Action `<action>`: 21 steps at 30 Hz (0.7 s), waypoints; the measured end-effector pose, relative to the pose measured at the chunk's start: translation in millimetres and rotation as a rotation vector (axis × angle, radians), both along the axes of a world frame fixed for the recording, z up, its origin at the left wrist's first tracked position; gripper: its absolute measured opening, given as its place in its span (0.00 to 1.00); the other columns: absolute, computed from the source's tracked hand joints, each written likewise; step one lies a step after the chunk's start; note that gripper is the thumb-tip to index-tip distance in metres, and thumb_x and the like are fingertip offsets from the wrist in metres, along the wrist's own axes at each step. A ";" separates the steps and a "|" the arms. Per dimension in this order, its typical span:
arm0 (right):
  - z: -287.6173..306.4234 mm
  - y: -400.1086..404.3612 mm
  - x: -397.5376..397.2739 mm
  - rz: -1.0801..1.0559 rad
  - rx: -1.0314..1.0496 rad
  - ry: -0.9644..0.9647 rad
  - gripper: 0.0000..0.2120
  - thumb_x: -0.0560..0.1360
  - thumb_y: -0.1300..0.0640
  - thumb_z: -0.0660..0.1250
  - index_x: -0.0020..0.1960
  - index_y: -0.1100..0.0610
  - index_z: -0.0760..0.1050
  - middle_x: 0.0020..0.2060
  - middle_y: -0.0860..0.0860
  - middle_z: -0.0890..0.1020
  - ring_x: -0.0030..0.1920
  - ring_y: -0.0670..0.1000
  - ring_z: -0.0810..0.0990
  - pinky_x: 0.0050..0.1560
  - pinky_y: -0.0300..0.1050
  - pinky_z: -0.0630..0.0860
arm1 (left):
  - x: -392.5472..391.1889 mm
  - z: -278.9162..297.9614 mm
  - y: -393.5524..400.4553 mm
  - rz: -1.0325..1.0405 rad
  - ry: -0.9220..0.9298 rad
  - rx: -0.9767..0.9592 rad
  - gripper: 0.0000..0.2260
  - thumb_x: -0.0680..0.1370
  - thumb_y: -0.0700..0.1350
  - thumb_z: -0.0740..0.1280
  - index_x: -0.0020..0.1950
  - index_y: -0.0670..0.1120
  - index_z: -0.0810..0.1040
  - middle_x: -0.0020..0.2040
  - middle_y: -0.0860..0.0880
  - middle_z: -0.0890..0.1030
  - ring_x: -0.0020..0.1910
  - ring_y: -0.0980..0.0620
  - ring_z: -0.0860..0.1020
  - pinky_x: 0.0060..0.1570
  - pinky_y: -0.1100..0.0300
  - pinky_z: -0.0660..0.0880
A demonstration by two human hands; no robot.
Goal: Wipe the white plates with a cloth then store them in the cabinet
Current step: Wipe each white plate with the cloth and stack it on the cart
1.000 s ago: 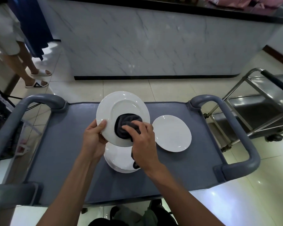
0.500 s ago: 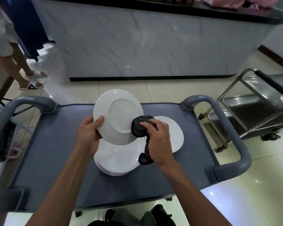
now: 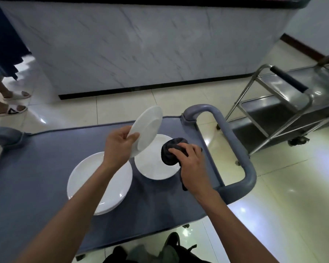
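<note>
- white, and tilted steeply on edge, a plate [image 3: 147, 129] is held above the grey cart top [image 3: 36, 168] by the left hand [image 3: 120, 147]; its lower rim is pinched between the thumb on the near face and the fingers curled behind it.
- a dark grey cloth [image 3: 172, 151] is bunched in the right hand [image 3: 190, 160], whose fingers are curled over it; a tail of the cloth hangs down below the wrist.
- the cloth and right hand are seen over the right part of a single white plate [image 3: 154, 164] lying flat on the cart; whether the cloth touches that plate cannot be told.
- a stack of white plates [image 3: 87, 179] is set flat on the cart, to the left of the single plate and partly crossed by the left forearm.
- the raised plate is held over the gap between the stack and the single plate, overlapping the single plate's far rim in the view.
- a grey cart handle [image 3: 235, 149] is seen just right of the right hand.
- a steel trolley [image 3: 292, 111] stands on the tiled floor to the right, and a marble-fronted counter [image 3: 141, 44] beyond the cart.
- another person's sandalled feet [image 3: 13, 103] are seen at the far left.
</note>
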State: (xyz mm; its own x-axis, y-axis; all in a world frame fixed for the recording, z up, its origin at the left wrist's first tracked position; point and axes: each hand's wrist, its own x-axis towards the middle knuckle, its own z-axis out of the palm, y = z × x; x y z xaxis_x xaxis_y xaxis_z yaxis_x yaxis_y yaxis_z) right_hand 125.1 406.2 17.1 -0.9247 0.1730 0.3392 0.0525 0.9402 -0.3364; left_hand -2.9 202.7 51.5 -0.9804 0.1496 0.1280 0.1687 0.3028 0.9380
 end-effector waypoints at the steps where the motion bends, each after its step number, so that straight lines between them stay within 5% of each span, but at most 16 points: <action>1: -1.2 6.9 2.4 -0.001 -0.005 -0.023 0.26 0.70 0.73 0.71 0.65 0.55 0.80 0.63 0.57 0.78 0.63 0.65 0.72 0.59 0.63 0.75 | 0.7 -3.2 9.1 -0.019 0.037 -0.076 0.07 0.78 0.42 0.71 0.49 0.53 0.85 0.40 0.54 0.84 0.39 0.51 0.81 0.40 0.57 0.76; 5: -10.6 32.0 12.5 -0.017 -0.009 -0.051 0.28 0.69 0.74 0.69 0.65 0.54 0.80 0.63 0.56 0.78 0.63 0.64 0.73 0.59 0.61 0.75 | 4.7 -22.2 32.9 -0.113 0.134 -0.343 0.06 0.80 0.44 0.68 0.46 0.53 0.83 0.35 0.52 0.81 0.35 0.50 0.79 0.36 0.57 0.75; 9: -22.8 50.2 21.4 -0.027 -0.027 -0.070 0.29 0.68 0.75 0.70 0.64 0.52 0.79 0.63 0.54 0.78 0.63 0.62 0.72 0.58 0.61 0.75 | 18.8 -35.6 49.1 -0.173 0.288 -0.576 0.09 0.79 0.42 0.70 0.58 0.48 0.85 0.42 0.43 0.86 0.38 0.38 0.82 0.40 0.48 0.80; 17: -38.6 65.0 30.8 -0.014 -0.045 -0.150 0.26 0.72 0.72 0.69 0.65 0.51 0.79 0.64 0.55 0.78 0.64 0.62 0.73 0.57 0.62 0.75 | 48.8 -62.1 68.1 -0.207 0.525 -0.725 0.14 0.70 0.35 0.69 0.52 0.47 0.86 0.45 0.49 0.87 0.43 0.44 0.85 0.34 0.55 0.78; 21: -49.8 66.6 37.4 0.003 -0.061 -0.216 0.25 0.74 0.70 0.69 0.66 0.50 0.78 0.65 0.55 0.77 0.66 0.62 0.72 0.58 0.62 0.75 | 67.2 -90.0 67.7 -0.236 0.569 -0.749 0.13 0.71 0.35 0.72 0.53 0.46 0.86 0.52 0.49 0.86 0.49 0.44 0.85 0.41 0.53 0.81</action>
State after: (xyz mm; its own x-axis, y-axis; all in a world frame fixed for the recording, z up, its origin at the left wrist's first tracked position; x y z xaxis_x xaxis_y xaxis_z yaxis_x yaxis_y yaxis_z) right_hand 162.5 472.8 -32.7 -0.9753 0.1842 0.1221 0.1268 0.9189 -0.3737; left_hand 64.3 270.4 -38.5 -0.7355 0.5706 0.3653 0.6709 0.6888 0.2748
